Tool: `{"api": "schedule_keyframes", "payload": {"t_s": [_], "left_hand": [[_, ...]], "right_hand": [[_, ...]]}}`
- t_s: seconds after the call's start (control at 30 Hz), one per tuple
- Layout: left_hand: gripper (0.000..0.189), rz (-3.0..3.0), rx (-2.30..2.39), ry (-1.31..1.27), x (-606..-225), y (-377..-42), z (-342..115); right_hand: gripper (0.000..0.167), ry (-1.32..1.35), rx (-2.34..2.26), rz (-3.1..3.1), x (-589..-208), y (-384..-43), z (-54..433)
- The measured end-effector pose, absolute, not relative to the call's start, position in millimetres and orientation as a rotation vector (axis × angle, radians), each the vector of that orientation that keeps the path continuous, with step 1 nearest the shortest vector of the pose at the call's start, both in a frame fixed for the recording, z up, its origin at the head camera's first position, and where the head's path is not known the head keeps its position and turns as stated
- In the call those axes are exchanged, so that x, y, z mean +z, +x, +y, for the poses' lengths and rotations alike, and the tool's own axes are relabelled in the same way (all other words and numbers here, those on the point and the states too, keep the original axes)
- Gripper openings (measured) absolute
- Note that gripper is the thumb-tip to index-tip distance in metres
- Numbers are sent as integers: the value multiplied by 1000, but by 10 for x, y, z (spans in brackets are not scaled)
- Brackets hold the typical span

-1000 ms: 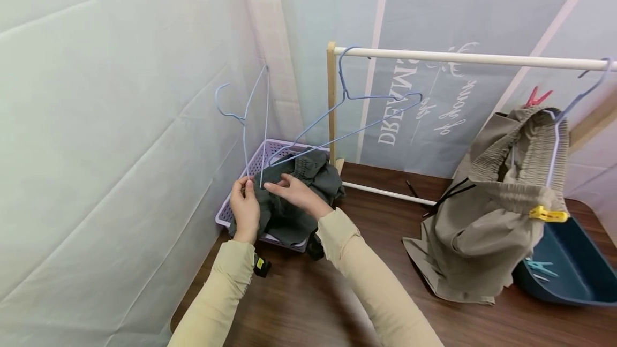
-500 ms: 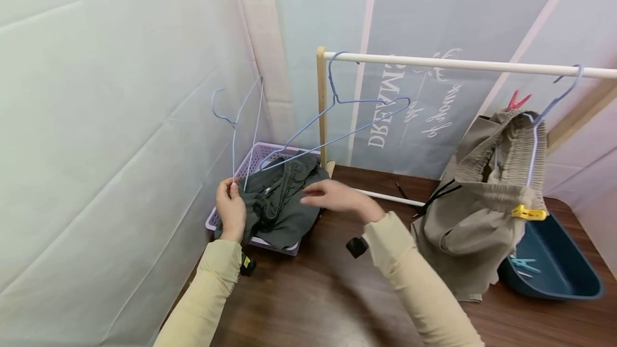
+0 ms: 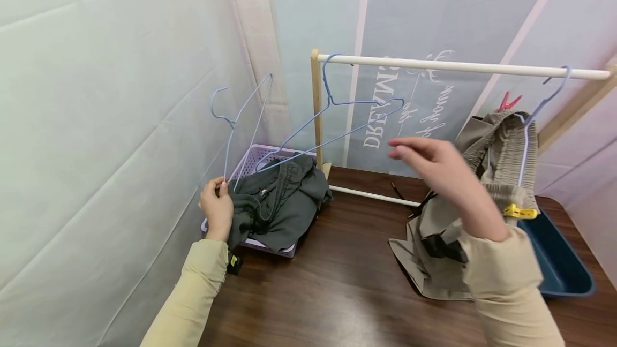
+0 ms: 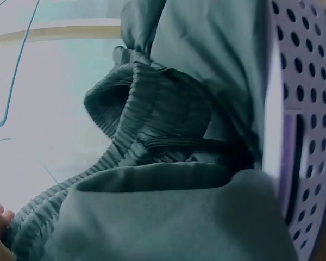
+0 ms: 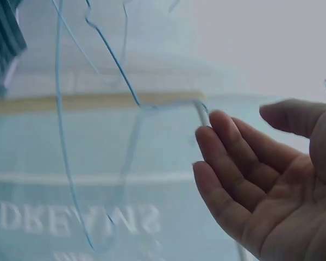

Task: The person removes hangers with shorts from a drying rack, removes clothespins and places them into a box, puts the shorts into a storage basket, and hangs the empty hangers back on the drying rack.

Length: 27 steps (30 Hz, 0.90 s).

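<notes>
My left hand (image 3: 218, 210) pinches the lower end of a blue wire hanger (image 3: 233, 123) held up by the left wall. Its fingertips (image 4: 1, 216) also touch the gathered waistband of dark grey pants (image 3: 294, 202), seen large in the left wrist view. Most of that pair lies bunched over a purple perforated basket (image 3: 251, 158). My right hand (image 3: 445, 175) hangs in the air with nothing in it, its fingers loosely extended, in front of khaki pants (image 3: 431, 277) on the rack. In the right wrist view its thumb stands apart from the fingers.
A white rail (image 3: 434, 66) on wooden posts crosses the back. Another blue hanger (image 3: 329, 98) dangles from its left end. Red (image 3: 508, 103) and yellow (image 3: 521, 211) clothespins grip the khaki pants' waistband. Behind those pants stands a dark blue basin (image 3: 561, 261).
My right hand has left the hanger and dark pants and swung right, across to the khaki pants. The left hand keeps its hold. The view has shifted slightly.
</notes>
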<state>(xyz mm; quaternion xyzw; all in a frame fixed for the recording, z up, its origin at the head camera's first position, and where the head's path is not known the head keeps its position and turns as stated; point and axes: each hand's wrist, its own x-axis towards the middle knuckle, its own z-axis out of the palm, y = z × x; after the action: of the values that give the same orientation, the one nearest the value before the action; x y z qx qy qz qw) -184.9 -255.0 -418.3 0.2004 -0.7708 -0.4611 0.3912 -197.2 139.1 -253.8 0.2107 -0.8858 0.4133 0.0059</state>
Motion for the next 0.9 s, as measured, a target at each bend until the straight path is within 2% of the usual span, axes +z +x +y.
{"api": "schedule_keyframes", "payload": {"t_s": [0.13,0.37,0.53,0.73,0.9], "left_hand": [[17,-2024,-1154,507,-4088,-1895,-2544],[22,-2120,-1243,498,-3913,-1971,-2535],[24,-2123,-1239,487,-3842,-1975,-2553],[23,-2131,-1141,409,-3800,-1972,-2615],[23,-2136,-1135,397,-3731,-1977,-2674]], "right_hand": [[36,412,1378,-2672,-2435,-1958,1789],[16,-9,2019,-1929,-2357,-2072,2380],[18,-336,1952,-1550,-2375,-2280,2638],[11,-634,1908,-1732,-2493,-2434,2988],[8,-532,1917,-2071,-2633,-2432,3278]]}}
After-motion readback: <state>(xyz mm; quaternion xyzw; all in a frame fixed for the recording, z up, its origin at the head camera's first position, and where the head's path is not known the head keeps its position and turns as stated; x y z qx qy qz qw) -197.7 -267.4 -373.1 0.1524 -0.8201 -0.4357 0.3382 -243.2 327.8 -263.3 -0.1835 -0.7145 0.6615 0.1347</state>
